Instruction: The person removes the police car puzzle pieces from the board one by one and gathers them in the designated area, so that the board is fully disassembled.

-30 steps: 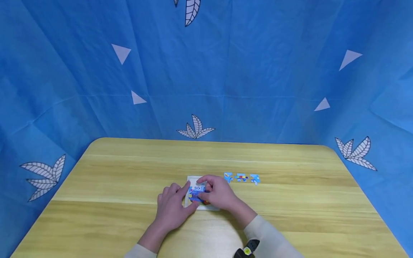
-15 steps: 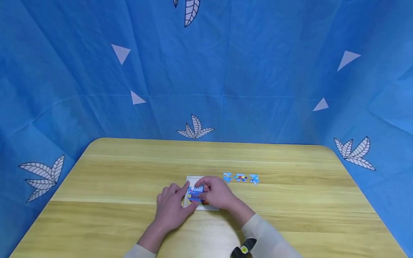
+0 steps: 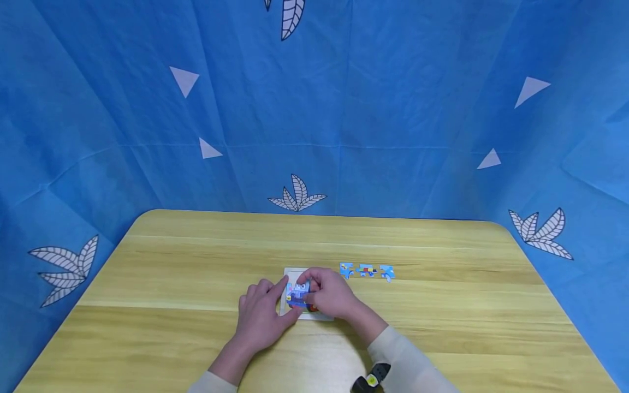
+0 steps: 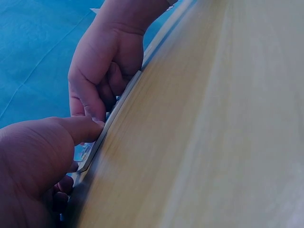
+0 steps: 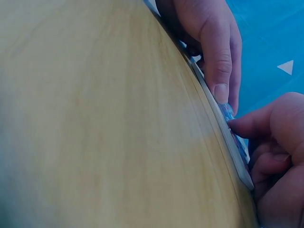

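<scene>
A small jigsaw puzzle tray with a pale rim (image 3: pixel 319 317) lies on the table, a blue cartoon vehicle picture with eyes showing inside it. My left hand (image 3: pixel 262 315) rests along its left side, thumb and forefinger spread, with the thumb (image 4: pixel 88 129) touching the near edge. My right hand (image 3: pixel 334 295) reaches over the tray's right part. Its thumb and forefinger pinch a blue puzzle piece (image 3: pixel 298 296) over the picture. The right hand covers the tray's right side. From the right wrist, the right hand (image 5: pixel 280 142) shows close beside the tray edge (image 5: pixel 225 128).
Three loose puzzle pieces, a left one (image 3: pixel 346 269), a middle one (image 3: pixel 366 271) and a right one (image 3: pixel 387 272), lie in a row beyond the right hand. The wooden table (image 3: pixel 442 305) ends at a blue patterned curtain (image 3: pixel 393 109).
My right thumb and forefinger have shifted slightly left over the picture, and the blue piece between them has turned or moved a little. My left hand keeps its place.
</scene>
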{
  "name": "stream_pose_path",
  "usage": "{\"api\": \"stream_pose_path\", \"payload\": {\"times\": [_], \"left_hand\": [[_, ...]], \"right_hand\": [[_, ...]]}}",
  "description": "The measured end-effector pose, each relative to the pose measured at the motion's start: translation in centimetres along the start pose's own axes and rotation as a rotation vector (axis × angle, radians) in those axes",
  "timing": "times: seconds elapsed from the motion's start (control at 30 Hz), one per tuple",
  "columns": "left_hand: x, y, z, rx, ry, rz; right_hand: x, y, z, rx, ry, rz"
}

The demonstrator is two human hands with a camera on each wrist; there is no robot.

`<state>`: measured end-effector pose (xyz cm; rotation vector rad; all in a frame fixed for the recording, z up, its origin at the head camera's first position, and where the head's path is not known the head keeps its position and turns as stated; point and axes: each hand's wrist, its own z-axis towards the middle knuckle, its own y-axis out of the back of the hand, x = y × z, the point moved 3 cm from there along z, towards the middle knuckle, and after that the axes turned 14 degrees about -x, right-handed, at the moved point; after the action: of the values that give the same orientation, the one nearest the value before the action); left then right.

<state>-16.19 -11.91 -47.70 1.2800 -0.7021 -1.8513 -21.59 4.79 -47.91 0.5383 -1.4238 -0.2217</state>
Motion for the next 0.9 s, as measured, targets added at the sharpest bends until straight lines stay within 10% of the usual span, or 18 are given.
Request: {"api": "stream_pose_path", "payload": {"times": [0.9], "left_hand": [[0.32,-0.1,0.07,0.011,0.016,-0.006]], "right_hand": [[0.12,0.25,-0.23,-0.034,-0.006,0.002]]}}
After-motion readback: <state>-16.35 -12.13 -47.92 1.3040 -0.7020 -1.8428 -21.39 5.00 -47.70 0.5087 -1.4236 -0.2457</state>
